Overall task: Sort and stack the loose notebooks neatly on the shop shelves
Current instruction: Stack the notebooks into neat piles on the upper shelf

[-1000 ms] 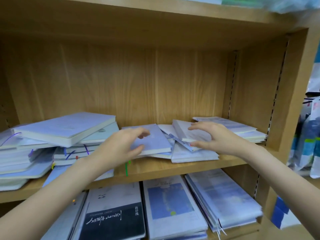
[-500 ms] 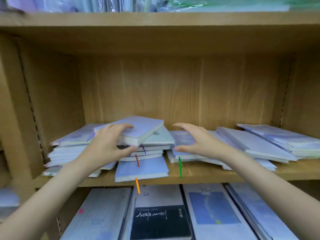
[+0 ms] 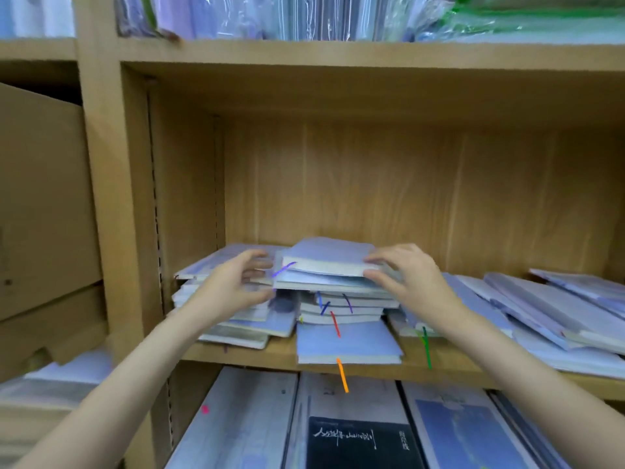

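Pale-lilac top notebook (image 3: 329,257): held at both ends, on the crest of the middle stack on the shop shelf (image 3: 449,365).
Right hand (image 3: 404,274): pinches the notebook's right edge, fingertips on the cover and thumb under the page block.
Left hand (image 3: 236,287): curled in against the left end of the top two books; whether it truly clasps them or only steadies them I cannot tell, as motion blur hides the fingertips.
Likely handling: a soft-cover book, light enough for one hand, though the cover looks smooth and may slide on the one beneath.
Where to take hold: the two short edges, as now, or the spine side, since a pinch at the open page edge would probably let the pages fan and sag.
Middle stack (image 3: 341,308): several books lying askew, with purple, blue and red ribbon markers hanging out at the front; they could snag when a book is drawn off.
Lowest book (image 3: 348,343): juts forward past the shelf lip, orange ribbon (image 3: 342,375) dangling.
Left pile (image 3: 233,324): uneven, touching the middle stack.
Right spread (image 3: 541,313): notebooks fanned and overlapping, not yet squared.
Writing: a black-covered book (image 3: 362,445) on the shelf below bears white handwritten-style characters, too blurred to read; no brand legible elsewhere.
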`<control>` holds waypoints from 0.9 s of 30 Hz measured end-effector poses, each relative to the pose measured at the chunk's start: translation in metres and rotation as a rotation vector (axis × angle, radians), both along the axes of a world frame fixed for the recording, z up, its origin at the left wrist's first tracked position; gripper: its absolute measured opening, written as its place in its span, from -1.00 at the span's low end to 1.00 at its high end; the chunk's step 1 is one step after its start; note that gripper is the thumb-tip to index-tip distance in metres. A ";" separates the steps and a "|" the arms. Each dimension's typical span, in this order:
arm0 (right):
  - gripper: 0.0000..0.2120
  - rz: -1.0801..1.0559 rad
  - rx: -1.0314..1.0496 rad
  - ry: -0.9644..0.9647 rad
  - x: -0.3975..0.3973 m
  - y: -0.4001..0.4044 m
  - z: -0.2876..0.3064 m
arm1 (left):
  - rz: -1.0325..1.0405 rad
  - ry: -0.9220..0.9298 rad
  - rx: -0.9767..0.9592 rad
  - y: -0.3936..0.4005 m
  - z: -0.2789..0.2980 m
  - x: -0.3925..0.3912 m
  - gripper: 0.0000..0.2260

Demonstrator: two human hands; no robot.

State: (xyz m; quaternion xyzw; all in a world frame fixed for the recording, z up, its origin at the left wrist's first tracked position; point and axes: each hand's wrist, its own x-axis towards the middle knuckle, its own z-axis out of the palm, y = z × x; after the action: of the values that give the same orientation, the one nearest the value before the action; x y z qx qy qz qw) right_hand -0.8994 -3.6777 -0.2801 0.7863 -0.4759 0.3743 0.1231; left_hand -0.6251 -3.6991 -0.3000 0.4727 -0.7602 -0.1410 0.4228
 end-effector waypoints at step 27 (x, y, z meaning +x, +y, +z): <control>-0.74 0.009 0.968 -0.955 -0.051 -0.042 0.008 | -0.035 -0.276 -0.443 -0.006 -0.010 -0.041 -0.62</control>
State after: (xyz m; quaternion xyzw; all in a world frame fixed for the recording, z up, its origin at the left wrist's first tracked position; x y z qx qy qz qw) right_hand -0.9507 -3.7196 -0.2723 0.5033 -0.5887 0.4256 -0.4680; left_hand -0.6658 -3.7046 -0.3100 0.3701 -0.8311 0.0876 0.4058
